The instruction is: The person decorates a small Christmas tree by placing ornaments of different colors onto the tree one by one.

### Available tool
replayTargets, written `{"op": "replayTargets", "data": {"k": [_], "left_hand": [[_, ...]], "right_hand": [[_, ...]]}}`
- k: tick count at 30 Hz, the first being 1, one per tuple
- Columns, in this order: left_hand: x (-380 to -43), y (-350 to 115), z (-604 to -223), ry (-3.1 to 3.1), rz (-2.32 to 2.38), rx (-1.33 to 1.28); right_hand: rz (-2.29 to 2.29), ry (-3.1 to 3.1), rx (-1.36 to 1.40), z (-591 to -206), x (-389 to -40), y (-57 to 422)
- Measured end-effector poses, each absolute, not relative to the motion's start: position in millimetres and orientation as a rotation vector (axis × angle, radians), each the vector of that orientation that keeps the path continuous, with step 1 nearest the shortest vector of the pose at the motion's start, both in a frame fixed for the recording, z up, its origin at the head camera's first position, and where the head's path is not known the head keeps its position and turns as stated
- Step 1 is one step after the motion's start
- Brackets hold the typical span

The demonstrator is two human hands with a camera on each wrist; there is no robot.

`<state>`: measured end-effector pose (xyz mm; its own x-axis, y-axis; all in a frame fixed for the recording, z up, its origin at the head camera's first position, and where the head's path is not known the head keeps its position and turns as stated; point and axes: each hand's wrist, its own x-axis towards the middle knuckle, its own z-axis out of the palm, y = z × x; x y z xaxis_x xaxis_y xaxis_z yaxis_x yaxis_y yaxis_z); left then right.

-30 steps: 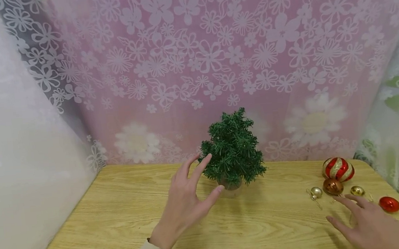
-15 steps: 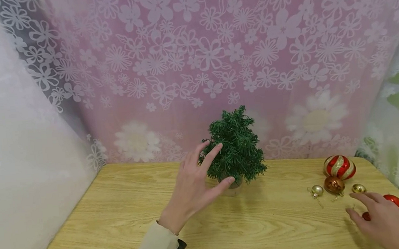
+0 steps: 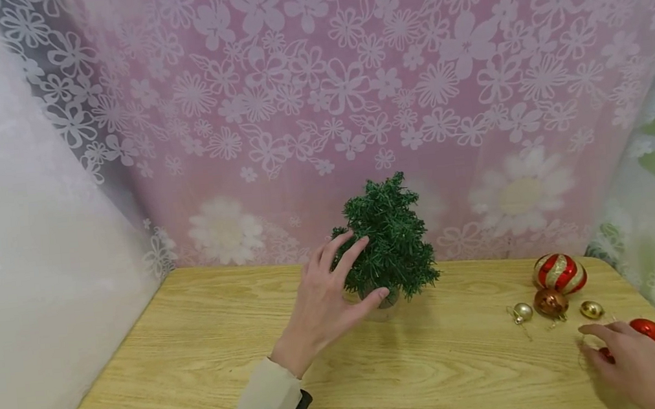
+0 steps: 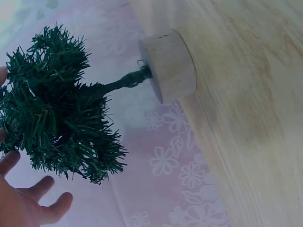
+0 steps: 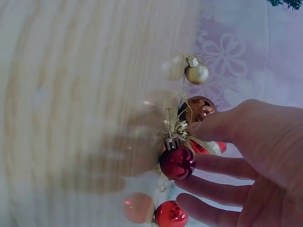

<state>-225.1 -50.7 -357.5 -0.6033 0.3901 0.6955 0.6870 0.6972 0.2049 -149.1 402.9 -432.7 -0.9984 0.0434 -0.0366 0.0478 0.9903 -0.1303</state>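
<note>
A small green artificial Christmas tree (image 3: 391, 238) stands on the table in its round wooden base (image 4: 169, 66). My left hand (image 3: 326, 295) is at the tree's left side, fingers spread and slightly bent; whether they touch the branches I cannot tell. My right hand (image 3: 639, 359) is low over the ornaments at the right. Its thumb and fingers are bent but apart around a dark red bauble (image 5: 177, 162) with a silvery cap and gold string. In the head view that bauble is mostly hidden by the hand. A bright red bauble (image 3: 646, 330) lies just beyond the fingers.
A large red-and-gold striped ornament (image 3: 559, 273), a copper-brown bauble (image 3: 550, 302) and two small gold ones, one farther left (image 3: 523, 311) and one nearer my hand (image 3: 591, 309), lie at the table's right. A floral curtain (image 3: 295, 103) hangs behind the table (image 3: 198, 333).
My left hand has moved right and slightly up, closer against the tree. My right hand has moved right to the dark red bauble, with thumb and fingertips drawing nearer each other.
</note>
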Motion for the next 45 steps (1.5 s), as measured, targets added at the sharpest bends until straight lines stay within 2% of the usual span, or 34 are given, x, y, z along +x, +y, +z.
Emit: {"op": "replayTargets", "data": {"k": [25, 38, 45], "left_hand": [[-218, -51, -364, -2.313, -0.472, -0.672], [-217, -50, -365, -2.319, -0.500, -0.637], [-216, -50, -365, -2.341, -0.504, -0.634]], "right_hand": [[-0.242, 3.111, -0.135, -440, -143, 410], [-0.397, 3.383, -0.226, -427, -138, 376], [-0.611, 3.631, -0.494, -418, -135, 351]]}}
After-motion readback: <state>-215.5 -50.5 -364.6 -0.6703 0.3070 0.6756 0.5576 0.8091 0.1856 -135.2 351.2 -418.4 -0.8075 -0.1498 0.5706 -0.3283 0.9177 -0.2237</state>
